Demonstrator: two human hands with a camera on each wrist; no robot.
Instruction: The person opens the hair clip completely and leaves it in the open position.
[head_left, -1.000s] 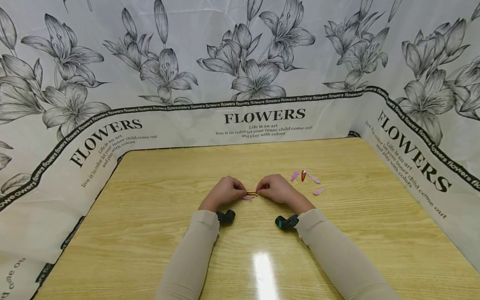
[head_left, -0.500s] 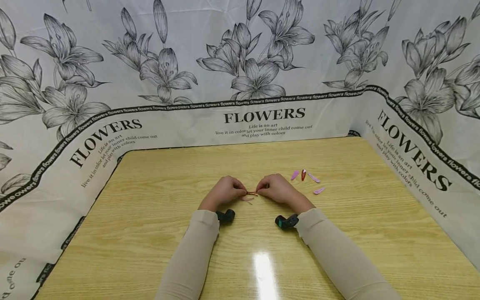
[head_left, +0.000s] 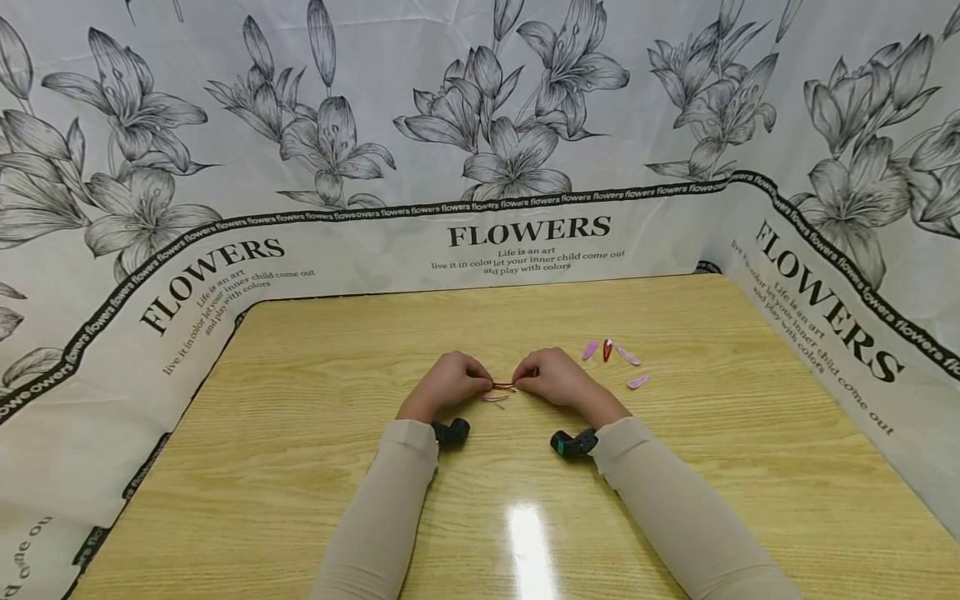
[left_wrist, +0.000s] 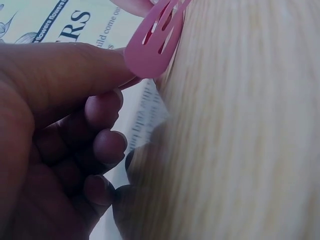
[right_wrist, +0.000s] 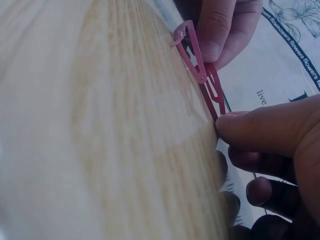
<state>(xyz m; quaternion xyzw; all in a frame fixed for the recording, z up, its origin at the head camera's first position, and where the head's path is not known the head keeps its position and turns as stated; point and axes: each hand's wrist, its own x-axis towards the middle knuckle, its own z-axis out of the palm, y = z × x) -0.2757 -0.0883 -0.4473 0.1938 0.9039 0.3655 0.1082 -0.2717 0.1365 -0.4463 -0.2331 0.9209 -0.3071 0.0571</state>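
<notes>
Both hands meet low over the table. My left hand and right hand pinch opposite ends of a red snap hair clip between thumb and fingers. A pink snap hair clip is close beside the left thumb, on the side nearer my body. In the right wrist view its frame and tongue stand apart at one end, and it overlaps the red clip. Whether the pink clip is held or hooked on the red one, I cannot tell. The fingertips cover the red clip's ends.
Beyond the right hand lie more hair clips: a pink one, a red one, a light pink one and another pink one. White flower-printed cloth walls the wooden table at the back and sides.
The pink clip by the left hand looked flatter a second ago; now it appears thinner, tilted, with its parts apart. Both hands stay almost in place, with the red clip held between them.
</notes>
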